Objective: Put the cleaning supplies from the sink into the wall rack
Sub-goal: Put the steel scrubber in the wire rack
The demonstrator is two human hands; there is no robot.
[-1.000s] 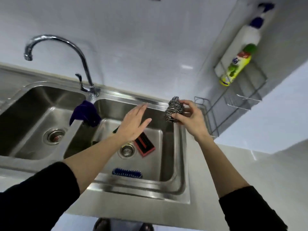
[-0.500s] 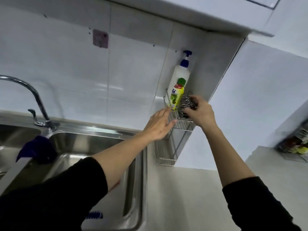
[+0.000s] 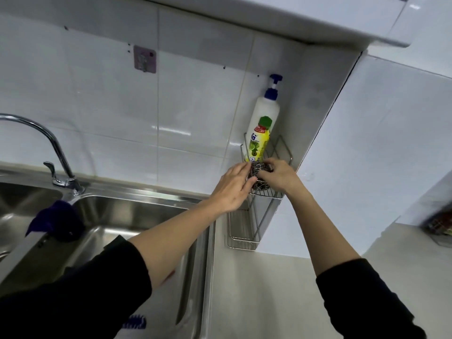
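A steel wool scourer [image 3: 258, 167] sits in the upper shelf of the wire wall rack [image 3: 266, 194] in the corner. My right hand [image 3: 281, 176] grips it from the right. My left hand [image 3: 232, 187] lies against the rack's left side with flat fingers touching the scourer. Behind them in the same shelf stand a yellow-green dish soap bottle [image 3: 258, 143] and a white pump bottle [image 3: 266, 111]. The rack's lower shelf [image 3: 241, 238] holds nothing I can see. The steel sink [image 3: 137, 211] lies lower left; a blue brush [image 3: 134, 322] peeks out under my left arm.
A purple cloth [image 3: 56, 221] hangs over the divider between the two basins, below the curved tap [image 3: 56, 152]. A pink adhesive hook [image 3: 144, 59] is stuck on the tiled wall. A cabinet overhangs above. A blurred basket [image 3: 437, 228] stands on the right counter.
The view swung up from the sink to the wall rack. My right hand carried the scourer from above the basin into the upper shelf, and my left hand followed to the rack.
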